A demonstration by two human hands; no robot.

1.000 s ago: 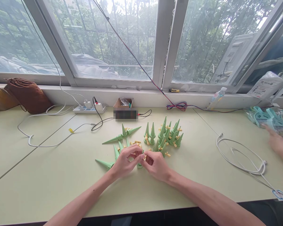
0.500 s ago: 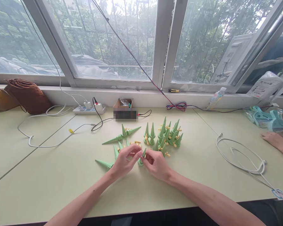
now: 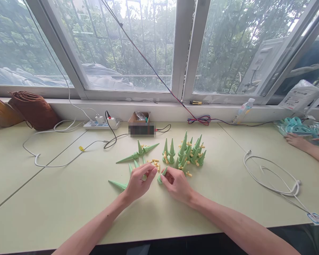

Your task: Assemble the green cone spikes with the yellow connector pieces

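No readable text (even on bag (image 3: 299, 96))

Green cone (image 3: 162, 175): small pale-green plastic spike, wide round base, tapering to a sharp tip.
Hold: pinched at its base by the fingers of the right hand (image 3: 177, 183).
Pose: tilted, tip pointing up and away.
Place: just above the table (image 3: 69, 198), right beside the fingertips of the left hand (image 3: 138, 184), which curl near it; contact unclear.

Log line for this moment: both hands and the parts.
left hand: pinched shut, contents hidden | right hand: grips green cone | standing cones: behind hands | co-worker's hand: far right
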